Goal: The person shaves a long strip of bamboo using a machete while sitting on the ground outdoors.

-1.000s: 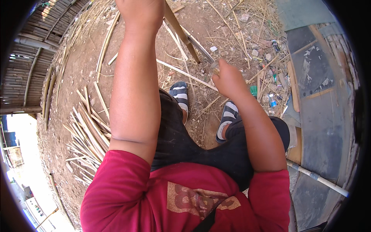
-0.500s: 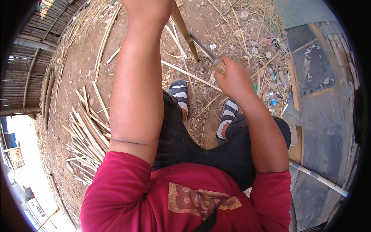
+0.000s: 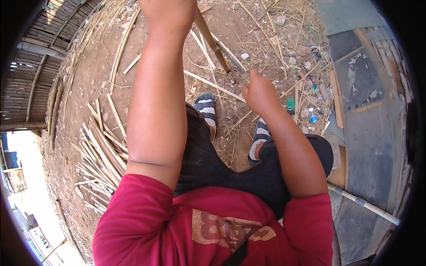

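My left hand reaches to the top edge, its back showing and its fingers mostly hidden. A bamboo pole comes out from under it, slanting down to the dirt. My right hand is closed round the short, thick handle of a long-bladed knife. The narrow grey blade points up and left, passing behind or against the pole; I cannot tell whether they touch. The blade's tip is hidden.
Split bamboo strips lie heaped at the left, with more scattered ahead. Dark panels and a pale pole lie at the right. A plastic bottle and litter are near my right knee. A bamboo wall stands far left.
My right hand has shifted slightly with the knife, and its forearm has swung a little left. The pole and my left hand have barely moved.
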`<state>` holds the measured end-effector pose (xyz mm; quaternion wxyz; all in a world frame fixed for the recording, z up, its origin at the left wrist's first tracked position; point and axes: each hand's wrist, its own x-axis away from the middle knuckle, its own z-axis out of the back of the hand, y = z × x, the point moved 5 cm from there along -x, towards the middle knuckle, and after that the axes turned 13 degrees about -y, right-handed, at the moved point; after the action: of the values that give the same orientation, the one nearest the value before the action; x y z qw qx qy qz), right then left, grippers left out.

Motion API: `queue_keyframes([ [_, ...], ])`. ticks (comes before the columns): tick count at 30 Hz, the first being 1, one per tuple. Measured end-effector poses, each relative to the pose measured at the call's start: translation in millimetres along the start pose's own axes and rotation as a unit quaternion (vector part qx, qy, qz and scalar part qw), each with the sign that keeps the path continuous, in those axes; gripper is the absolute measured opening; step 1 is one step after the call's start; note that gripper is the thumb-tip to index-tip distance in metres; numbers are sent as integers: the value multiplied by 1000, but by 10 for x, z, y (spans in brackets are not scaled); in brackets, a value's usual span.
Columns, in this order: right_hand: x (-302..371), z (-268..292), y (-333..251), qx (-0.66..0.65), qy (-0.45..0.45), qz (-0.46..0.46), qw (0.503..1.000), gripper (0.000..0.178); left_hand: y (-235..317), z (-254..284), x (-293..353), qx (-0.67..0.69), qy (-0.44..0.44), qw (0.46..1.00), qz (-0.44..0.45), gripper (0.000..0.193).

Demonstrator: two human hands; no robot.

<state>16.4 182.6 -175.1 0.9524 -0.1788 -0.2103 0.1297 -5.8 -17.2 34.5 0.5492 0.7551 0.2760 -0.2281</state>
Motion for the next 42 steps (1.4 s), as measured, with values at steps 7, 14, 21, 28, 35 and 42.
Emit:
queue_keyframes([
  [7,-21,114,70,-211,-89,25,973,45,-141,147,-89,-23,-24,999,-13,74],
  [14,185,422,-48,-88,116,45,988,45,-180,129,-96,-40,-27,998,-28,74],
  [21,154,273,-67,-43,117,75,989,33,-4,-59,-7,-53,29,998,-3,74],
  [28,-119,-38,123,-58,-2,39,998,53,-184,199,-85,-7,-34,999,-12,74],
  [35,-75,111,218,-200,-31,65,977,48,-83,-6,-46,-15,-32,999,-8,73],
  [42,272,551,-190,-183,94,57,977,39,-38,-60,-13,-46,-7,999,0,73],
])
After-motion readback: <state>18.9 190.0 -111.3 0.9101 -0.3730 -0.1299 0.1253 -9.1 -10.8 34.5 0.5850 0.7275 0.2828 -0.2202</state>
